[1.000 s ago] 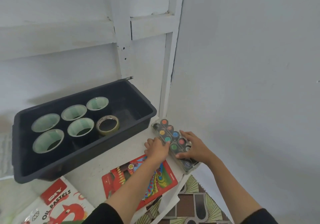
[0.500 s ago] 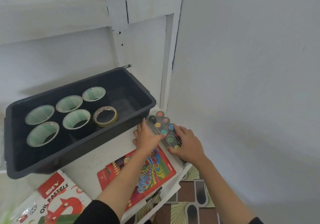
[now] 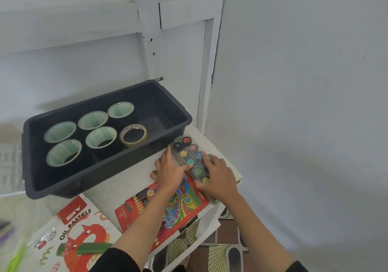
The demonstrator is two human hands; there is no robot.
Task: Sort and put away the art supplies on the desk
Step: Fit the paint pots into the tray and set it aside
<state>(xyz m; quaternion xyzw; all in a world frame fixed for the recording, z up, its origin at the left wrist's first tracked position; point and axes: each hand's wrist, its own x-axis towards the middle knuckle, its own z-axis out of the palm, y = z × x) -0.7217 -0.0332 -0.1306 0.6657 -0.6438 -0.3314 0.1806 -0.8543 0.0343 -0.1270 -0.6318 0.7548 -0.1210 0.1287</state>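
— What's the room like?
— A white worktop (image 3: 126,179) sits in a corner of pale walls (image 3: 294,82), with patterned floor (image 3: 222,250) below. From the left: an oil pastels box (image 3: 79,236), a dark bin (image 3: 117,164) holding five green-cored tape rolls (image 3: 60,132) and a tan one (image 3: 132,144), then a red pencil box (image 3: 184,204).
— What has changed?
— A second ago the paint set (image 3: 190,152) lay a little clear of the bin. Now its far end is just beside the bin's right corner.
— And the hands?
— The left hand (image 3: 170,171) presses straight fingers on the set's left edge. The right hand (image 3: 218,177) curls its fingers over the right edge, with the thumb at the near end.
— How does it lie?
— It lies flat, pans up, at the worktop's right end. Its long axis runs from near-right to far-left.
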